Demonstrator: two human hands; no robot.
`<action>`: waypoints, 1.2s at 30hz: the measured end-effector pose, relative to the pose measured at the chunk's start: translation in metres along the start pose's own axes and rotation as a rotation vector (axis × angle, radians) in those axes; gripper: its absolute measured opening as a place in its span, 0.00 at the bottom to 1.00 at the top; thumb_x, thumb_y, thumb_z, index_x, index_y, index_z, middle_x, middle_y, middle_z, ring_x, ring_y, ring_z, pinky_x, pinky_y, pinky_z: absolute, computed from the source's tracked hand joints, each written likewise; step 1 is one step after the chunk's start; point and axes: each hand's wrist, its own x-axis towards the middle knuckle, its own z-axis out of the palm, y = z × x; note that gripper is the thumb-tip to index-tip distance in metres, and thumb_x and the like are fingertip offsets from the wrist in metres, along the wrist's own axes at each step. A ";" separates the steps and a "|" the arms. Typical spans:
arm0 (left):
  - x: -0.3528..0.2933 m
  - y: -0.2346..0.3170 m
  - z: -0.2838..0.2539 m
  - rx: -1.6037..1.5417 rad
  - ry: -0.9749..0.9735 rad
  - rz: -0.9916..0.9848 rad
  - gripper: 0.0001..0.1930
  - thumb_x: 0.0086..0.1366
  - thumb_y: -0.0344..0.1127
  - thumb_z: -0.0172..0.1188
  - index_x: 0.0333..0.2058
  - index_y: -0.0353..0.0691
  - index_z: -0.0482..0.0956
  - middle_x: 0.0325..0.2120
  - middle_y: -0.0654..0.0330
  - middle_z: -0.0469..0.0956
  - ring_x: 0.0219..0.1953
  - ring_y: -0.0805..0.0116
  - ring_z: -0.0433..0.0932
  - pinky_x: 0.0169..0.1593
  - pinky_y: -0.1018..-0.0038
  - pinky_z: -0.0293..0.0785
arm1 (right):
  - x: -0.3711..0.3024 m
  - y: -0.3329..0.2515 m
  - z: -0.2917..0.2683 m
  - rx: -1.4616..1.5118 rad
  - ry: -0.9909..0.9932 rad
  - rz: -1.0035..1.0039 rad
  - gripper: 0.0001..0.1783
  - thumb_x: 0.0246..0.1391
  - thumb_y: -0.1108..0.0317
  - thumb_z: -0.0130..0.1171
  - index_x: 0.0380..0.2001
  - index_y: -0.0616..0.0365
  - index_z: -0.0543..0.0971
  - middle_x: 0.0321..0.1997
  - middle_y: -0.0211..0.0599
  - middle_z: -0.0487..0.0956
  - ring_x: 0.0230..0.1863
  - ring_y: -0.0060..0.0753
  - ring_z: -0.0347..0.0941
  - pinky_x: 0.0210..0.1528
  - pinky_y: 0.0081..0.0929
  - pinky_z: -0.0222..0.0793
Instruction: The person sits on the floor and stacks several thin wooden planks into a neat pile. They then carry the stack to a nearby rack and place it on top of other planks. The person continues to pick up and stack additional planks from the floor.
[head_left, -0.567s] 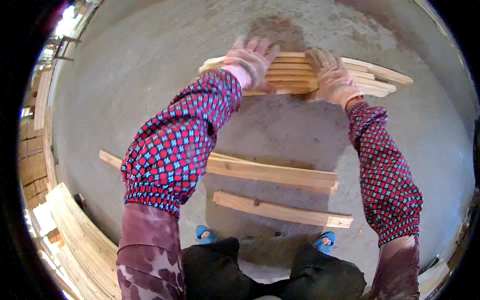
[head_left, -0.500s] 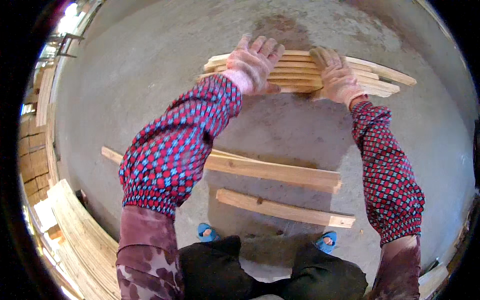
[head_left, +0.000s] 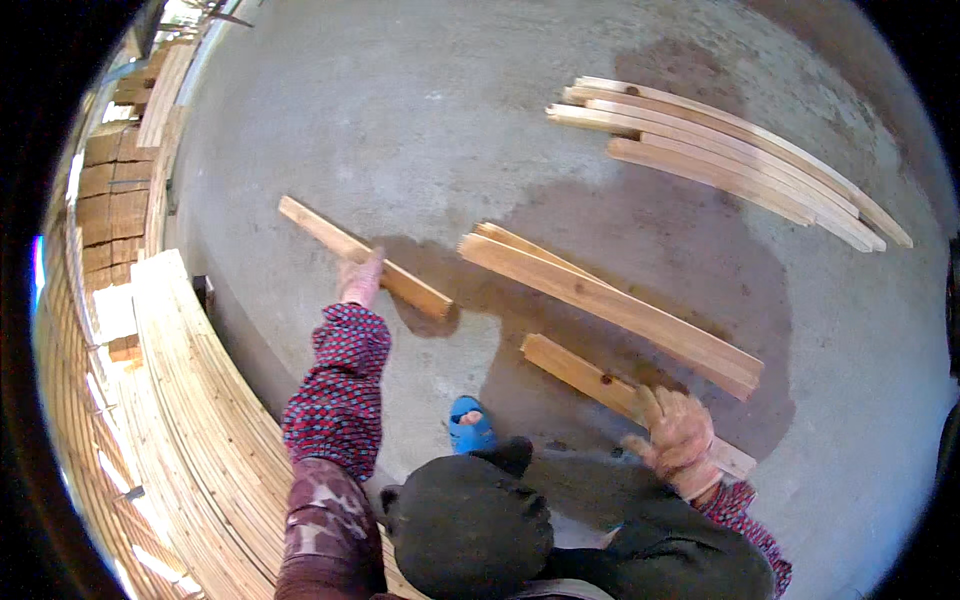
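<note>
My left hand (head_left: 361, 276), gloved, is closed around the middle of a short wooden slat (head_left: 420, 292) lying slantwise on the left. Lower right, my gloved right hand (head_left: 682, 436) straddles another slat (head_left: 570, 366), its fingers over the far edge and the thumb on the near side; the palm hides part of this wood. Between and beyond the hands lie two overlapping slats (head_left: 610, 304), apart from both. Farther off at the right, several pale slats (head_left: 720, 150) rest side by side in a loose bundle, untouched.
A long stack of pale boards (head_left: 200, 400) runs along the left side. Behind it stand bundled brown wood pieces (head_left: 110, 190). My foot in a blue sandal (head_left: 470, 425) is on the grey concrete floor (head_left: 420, 110), close to the near slat.
Both hands have left the far bundle and come back toward me. The left now holds the left slat, the right the nearest one. The whole view has turned and shifted.
</note>
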 end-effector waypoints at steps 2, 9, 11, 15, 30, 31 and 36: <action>0.004 -0.011 0.013 -0.035 0.159 -0.094 0.30 0.57 0.43 0.67 0.51 0.24 0.75 0.42 0.41 0.82 0.44 0.52 0.83 0.50 0.61 0.78 | -0.018 -0.002 0.029 -0.055 -0.062 0.096 0.34 0.39 0.57 0.68 0.54 0.53 0.76 0.48 0.37 0.78 0.46 0.46 0.76 0.46 0.45 0.74; -0.085 0.029 0.056 -0.563 0.029 -0.308 0.25 0.47 0.33 0.75 0.42 0.30 0.75 0.33 0.53 0.80 0.34 0.60 0.80 0.41 0.61 0.79 | 0.045 -0.033 -0.023 -0.134 -0.007 0.030 0.34 0.41 0.59 0.67 0.56 0.53 0.75 0.49 0.36 0.77 0.48 0.43 0.75 0.46 0.40 0.73; -0.147 0.050 0.072 -0.547 -0.041 -0.196 0.33 0.46 0.33 0.76 0.49 0.27 0.69 0.38 0.52 0.79 0.37 0.61 0.80 0.40 0.64 0.80 | 0.087 -0.033 -0.031 -0.206 0.041 -0.014 0.35 0.44 0.59 0.67 0.58 0.52 0.74 0.49 0.36 0.77 0.48 0.41 0.75 0.47 0.38 0.74; -0.237 0.064 0.114 -0.660 -0.200 -0.282 0.23 0.52 0.37 0.74 0.43 0.33 0.77 0.33 0.55 0.81 0.31 0.63 0.81 0.34 0.65 0.80 | 0.141 0.003 -0.008 -0.341 0.098 -0.030 0.42 0.44 0.58 0.67 0.64 0.54 0.67 0.51 0.38 0.77 0.48 0.43 0.76 0.47 0.39 0.76; -0.339 0.094 0.239 -0.265 -1.093 0.245 0.27 0.60 0.48 0.68 0.54 0.42 0.76 0.39 0.59 0.83 0.38 0.67 0.81 0.43 0.67 0.77 | 0.173 0.000 -0.024 0.355 -0.339 0.190 0.50 0.40 0.45 0.69 0.64 0.62 0.68 0.58 0.59 0.76 0.60 0.55 0.73 0.62 0.40 0.68; -0.338 0.118 0.236 -0.194 -1.062 0.385 0.28 0.60 0.48 0.68 0.56 0.42 0.75 0.40 0.58 0.82 0.40 0.65 0.81 0.45 0.66 0.77 | 0.170 0.002 -0.033 0.162 -0.289 0.184 0.51 0.40 0.41 0.68 0.64 0.61 0.68 0.59 0.57 0.75 0.60 0.54 0.73 0.62 0.41 0.68; -0.303 0.114 0.206 0.098 -0.909 0.873 0.23 0.62 0.54 0.60 0.50 0.48 0.78 0.35 0.53 0.83 0.39 0.51 0.83 0.40 0.60 0.79 | 0.169 0.000 -0.024 -0.250 -0.223 0.147 0.54 0.43 0.28 0.62 0.65 0.57 0.70 0.62 0.49 0.72 0.59 0.49 0.73 0.58 0.40 0.71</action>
